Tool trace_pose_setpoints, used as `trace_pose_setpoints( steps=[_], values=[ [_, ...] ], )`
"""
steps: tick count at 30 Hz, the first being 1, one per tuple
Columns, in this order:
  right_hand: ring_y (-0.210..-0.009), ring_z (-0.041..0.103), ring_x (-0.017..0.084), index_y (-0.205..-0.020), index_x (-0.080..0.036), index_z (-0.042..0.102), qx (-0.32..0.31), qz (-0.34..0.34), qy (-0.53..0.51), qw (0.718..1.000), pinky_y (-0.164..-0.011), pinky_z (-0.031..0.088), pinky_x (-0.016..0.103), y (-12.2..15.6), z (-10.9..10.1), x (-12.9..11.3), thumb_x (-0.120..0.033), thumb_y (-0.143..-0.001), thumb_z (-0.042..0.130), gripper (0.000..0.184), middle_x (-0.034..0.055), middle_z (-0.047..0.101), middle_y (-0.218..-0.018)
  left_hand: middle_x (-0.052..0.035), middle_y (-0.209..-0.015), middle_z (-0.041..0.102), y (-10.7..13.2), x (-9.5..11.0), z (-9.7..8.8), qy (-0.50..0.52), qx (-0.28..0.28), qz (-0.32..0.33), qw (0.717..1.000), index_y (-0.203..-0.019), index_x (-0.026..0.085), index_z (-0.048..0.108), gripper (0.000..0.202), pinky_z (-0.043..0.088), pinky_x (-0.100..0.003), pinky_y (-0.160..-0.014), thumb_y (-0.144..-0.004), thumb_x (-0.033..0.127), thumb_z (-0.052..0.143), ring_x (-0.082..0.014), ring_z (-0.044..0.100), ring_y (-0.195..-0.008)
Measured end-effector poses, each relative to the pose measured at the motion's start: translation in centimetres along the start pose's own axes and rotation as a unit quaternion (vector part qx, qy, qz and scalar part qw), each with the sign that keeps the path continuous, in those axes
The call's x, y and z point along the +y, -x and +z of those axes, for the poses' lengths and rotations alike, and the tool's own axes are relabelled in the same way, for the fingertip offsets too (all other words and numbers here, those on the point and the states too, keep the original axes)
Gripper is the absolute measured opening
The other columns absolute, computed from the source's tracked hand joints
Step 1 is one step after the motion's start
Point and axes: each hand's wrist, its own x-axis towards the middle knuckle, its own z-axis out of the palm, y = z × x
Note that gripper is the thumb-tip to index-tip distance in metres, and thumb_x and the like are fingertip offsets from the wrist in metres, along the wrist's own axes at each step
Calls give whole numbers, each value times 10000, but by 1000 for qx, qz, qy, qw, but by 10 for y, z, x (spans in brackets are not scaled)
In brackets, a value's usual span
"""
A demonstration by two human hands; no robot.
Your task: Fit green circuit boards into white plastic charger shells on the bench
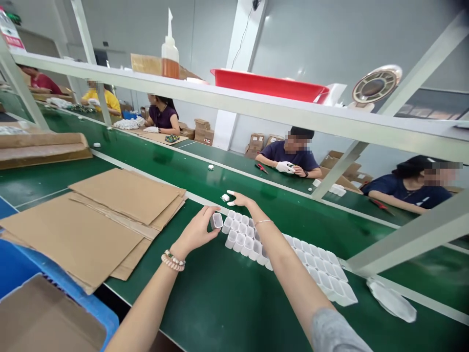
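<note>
My left hand (198,229) is closed around a small white plastic cup-like housing (217,221), its open end facing me. My right hand (240,199), with white covers on its fingertips, reaches over the green conveyor belt. Its thumb and forefinger are apart beside a small white part (224,197), and I see no grip on that part. Below my right forearm stand rows of similar white housings (242,234) on the green bench; the forearm hides some of them.
Flattened cardboard (110,200) lies at left above a blue crate (106,322). Another white piece (210,167) sits farther along the belt. An overhead shelf (198,93) carries a red tray (267,84); its post (395,234) rises at right. Several co-workers sit across the belt.
</note>
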Motion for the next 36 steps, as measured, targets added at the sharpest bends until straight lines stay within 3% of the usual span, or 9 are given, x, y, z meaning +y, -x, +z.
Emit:
trace_pose_setpoints(
  steps=[5,9,12,15,18,21,28,36],
  values=[
    [-1037,705,275,-1017,-176,774,9,-10,-29,999,-1002,515,378,-1,4,7,-149,-651,819,370,74,774,-1065,-89,-1172,556,-2,4,5,26,36,3,999,-1248,222,404,461,561,-386,-882,-847,233,631,-229,622,-1051],
    [-1115,674,277,-986,-153,757,53,-20,-42,998,-1033,489,376,27,-11,5,-181,-716,788,273,102,752,-1130,-78,-1135,563,-2,13,9,52,37,12,998,-1166,220,445,369,556,-394,-871,-851,224,637,-214,614,-988],
    [-1127,668,216,-1109,-157,699,88,-71,-82,990,-1030,490,335,78,-25,-4,-263,-813,732,316,96,729,-1185,-86,-1160,565,-2,21,9,66,36,35,997,-1169,223,473,351,548,-411,-896,-858,213,634,-227,600,-1027],
    [-1031,695,212,-1146,-167,666,162,-168,-145,962,-963,536,364,150,-32,-17,-343,-822,741,376,92,738,-1125,-107,-1226,560,0,28,10,54,45,80,994,-1241,237,490,390,539,-439,-944,-876,200,621,-260,573,-1142],
    [-1056,676,243,-1189,-217,663,233,-203,-88,947,-941,547,421,214,-30,-30,-398,-821,753,419,84,721,-1150,-111,-1257,563,3,34,11,36,58,112,991,-1304,259,498,427,532,-451,-975,-897,216,618,-270,564,-1190],
    [-1090,647,259,-1228,-271,654,270,-263,-24,926,-938,548,444,248,-25,-39,-426,-853,728,412,69,726,-1098,-106,-1251,581,7,39,15,28,64,134,988,-1341,268,498,452,540,-429,-966,-908,236,627,-256,584,-1170],
    [-928,684,237,-1331,-296,587,265,-335,40,903,-985,522,490,252,-15,-42,-400,-915,660,434,50,739,-972,-108,-1224,607,10,46,25,17,50,175,983,-1360,250,495,498,553,-386,-928,-893,229,668,-232,604,-1122],
    [-832,685,237,-1337,-291,586,284,-321,74,900,-979,526,499,255,-10,-42,-388,-930,637,421,35,705,-820,-109,-1197,631,10,45,26,-4,65,180,982,-1347,257,510,497,561,-408,-900,-882,236,683,-244,614,-1093]
  ],
)
